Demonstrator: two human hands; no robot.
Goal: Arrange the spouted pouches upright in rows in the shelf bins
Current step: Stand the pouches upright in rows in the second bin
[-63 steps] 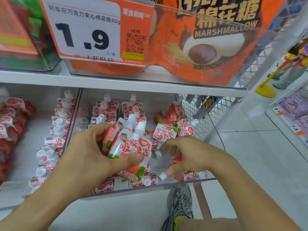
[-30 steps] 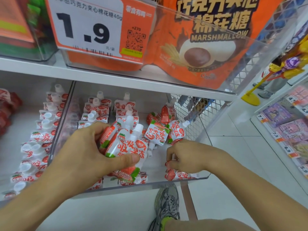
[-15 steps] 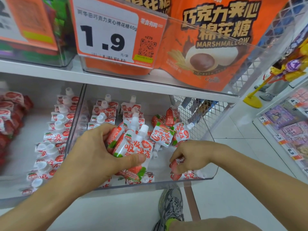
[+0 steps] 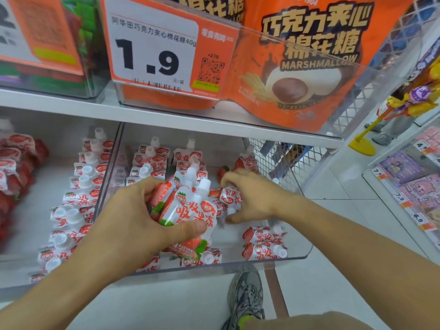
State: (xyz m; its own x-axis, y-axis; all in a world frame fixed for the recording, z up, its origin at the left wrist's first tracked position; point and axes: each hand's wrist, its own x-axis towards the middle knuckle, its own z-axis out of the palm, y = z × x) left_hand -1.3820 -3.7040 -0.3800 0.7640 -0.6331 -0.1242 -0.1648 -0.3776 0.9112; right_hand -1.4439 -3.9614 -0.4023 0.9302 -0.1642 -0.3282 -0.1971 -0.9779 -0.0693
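Far left: red packs [image 4: 14, 172] heaped at the shelf's end. Next along: left bin [image 4: 28, 225], its pouches [image 4: 78, 198] set in a row front to back, caps up. Then the clear divider [image 4: 109, 172] and the right bin [image 4: 307, 248], with two short upright rows [image 4: 166, 158] at the back.

Left hand [image 4: 133, 225] clenched round a bundle [image 4: 188, 208] of several pouches, thumb pressed across the front one, caps pointing up and away, long axes roughly upright with a slight lean right. Held over the bin's front middle, above a few loose pouches [image 4: 202, 257] lying at the front wall.

Right hand [image 4: 252, 198] just beside the bundle, fingers curled over a single pouch [image 4: 231, 197] lying on its side; closed on it, by the look, though partly hidden. Further right and nearer the front: two flat pouches [image 4: 264, 244] stacked, caps pointing right, long axes across the bin. Beyond them, the mesh side [image 4: 281, 158].

Judged: flat pair lying below and right of the right hand, so nearer to it than to the left; each needing a quarter turn, cap up, before joining a row.
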